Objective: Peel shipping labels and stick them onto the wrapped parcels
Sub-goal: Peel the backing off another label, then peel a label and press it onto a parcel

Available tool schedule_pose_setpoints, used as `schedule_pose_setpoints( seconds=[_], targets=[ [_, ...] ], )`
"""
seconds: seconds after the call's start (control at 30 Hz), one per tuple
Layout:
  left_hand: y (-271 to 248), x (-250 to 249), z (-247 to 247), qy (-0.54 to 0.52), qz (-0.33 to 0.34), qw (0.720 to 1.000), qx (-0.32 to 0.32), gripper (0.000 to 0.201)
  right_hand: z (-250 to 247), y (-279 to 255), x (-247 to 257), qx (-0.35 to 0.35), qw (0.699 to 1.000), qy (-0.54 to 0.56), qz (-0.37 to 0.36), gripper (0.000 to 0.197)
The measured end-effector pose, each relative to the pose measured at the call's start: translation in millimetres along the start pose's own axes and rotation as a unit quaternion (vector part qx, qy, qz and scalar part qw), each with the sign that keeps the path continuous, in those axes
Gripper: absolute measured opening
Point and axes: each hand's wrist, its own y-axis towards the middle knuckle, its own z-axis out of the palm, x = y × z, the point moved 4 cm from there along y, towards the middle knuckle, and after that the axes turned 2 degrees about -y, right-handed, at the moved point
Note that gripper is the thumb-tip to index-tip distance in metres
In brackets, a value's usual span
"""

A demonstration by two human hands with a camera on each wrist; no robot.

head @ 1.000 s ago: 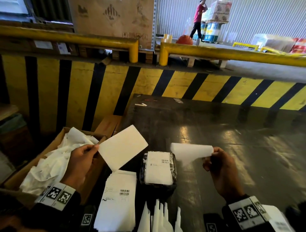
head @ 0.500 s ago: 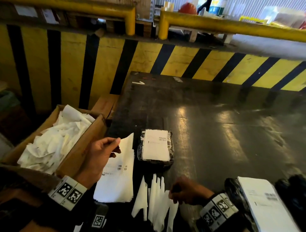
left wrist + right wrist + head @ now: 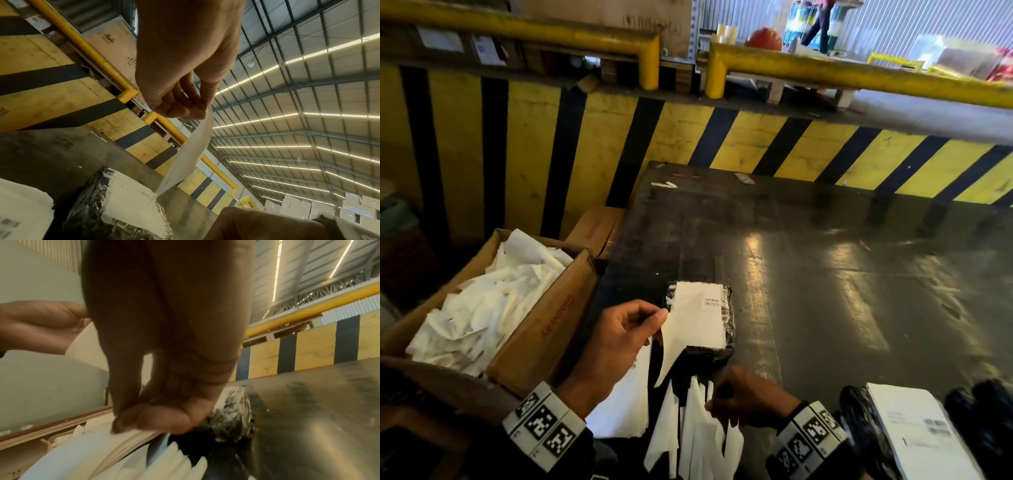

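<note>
My left hand [image 3: 659, 313] pinches the top corner of a white sheet [image 3: 674, 346] that hangs in front of a black wrapped parcel [image 3: 727, 329]. That parcel lies on the dark table and carries a white label [image 3: 702, 308]. In the left wrist view, the left hand [image 3: 197, 112] holds the sheet [image 3: 189, 154] above the parcel [image 3: 90, 203]. My right hand [image 3: 717, 399] is curled at the table's near edge, pinching one of several white paper strips [image 3: 695, 435]. In the right wrist view, the right hand [image 3: 125, 423] grips a strip's [image 3: 115, 449] edge. A label stack [image 3: 619, 407] lies under my left wrist.
A cardboard box [image 3: 544, 329] full of crumpled white paper stands left of the table. A second wrapped, labelled parcel [image 3: 907, 442] lies at the near right. The dark table [image 3: 842, 274] stretches back to a yellow-and-black striped barrier [image 3: 722, 137] with yellow rails.
My right hand has come down from holding a curled sheet in the air to the strips at the near edge. My left hand has carried its sheet right, in front of the parcel.
</note>
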Motion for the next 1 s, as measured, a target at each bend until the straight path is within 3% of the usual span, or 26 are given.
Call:
schedule_pose_setpoints(
  seconds=[0.17, 0.23, 0.33, 0.4, 0.5, 0.57, 0.63, 0.7, 0.77, 0.83, 0.9, 1.0],
  targets=[
    [2, 0, 2, 0.006, 0.007, 1.000, 0.001, 0.007, 8, 2, 5, -0.019, 0.999, 0.050, -0.004, 0.026],
    [1, -2, 3, 0.008, 0.014, 1.000, -0.002, 0.007, 0, 0, 15, -0.083, 0.990, 0.112, -0.017, 0.027],
    [-1, -9, 7, 0.010, 0.039, 0.999, 0.015, 0.006, -29, -6, 25, -0.217, 0.936, 0.276, -0.011, 0.046],
    [-3, -14, 13, 0.024, 0.042, 0.997, 0.058, 0.004, -43, -9, 34, -0.230, 0.909, 0.348, 0.006, 0.055],
    [-10, -14, 27, 0.035, 0.039, 0.990, 0.132, 0.003, -51, -8, 48, -0.194, 0.932, 0.306, 0.033, 0.051],
    [-15, -10, 35, 0.053, 0.054, 0.984, 0.160, 0.004, -52, -5, 53, -0.182, 0.951, 0.250, 0.031, 0.036],
    [-18, -6, 38, 0.059, 0.051, 0.980, 0.183, 0.002, -53, -3, 54, -0.193, 0.953, 0.234, 0.007, 0.019],
    [-18, -5, 34, 0.037, 0.035, 0.976, 0.212, 0.015, -58, -3, 54, -0.222, 0.948, 0.227, -0.025, 0.013],
    [-9, -5, 21, 0.031, 0.038, 0.985, 0.165, 0.027, -66, -3, 56, -0.236, 0.942, 0.233, -0.055, 0.015],
    [8, -2, 3, 0.057, 0.052, 0.997, 0.022, 0.019, -74, -4, 56, -0.234, 0.937, 0.250, -0.075, 0.015],
    [21, 7, -6, 0.058, 0.005, 0.996, -0.070, 0.013, -77, -4, 54, -0.222, 0.935, 0.265, -0.078, 0.017],
    [31, 25, 4, 0.022, -0.080, 0.996, -0.020, 0.005, -74, 0, 44, -0.193, 0.938, 0.281, -0.057, 0.020]
  ],
)
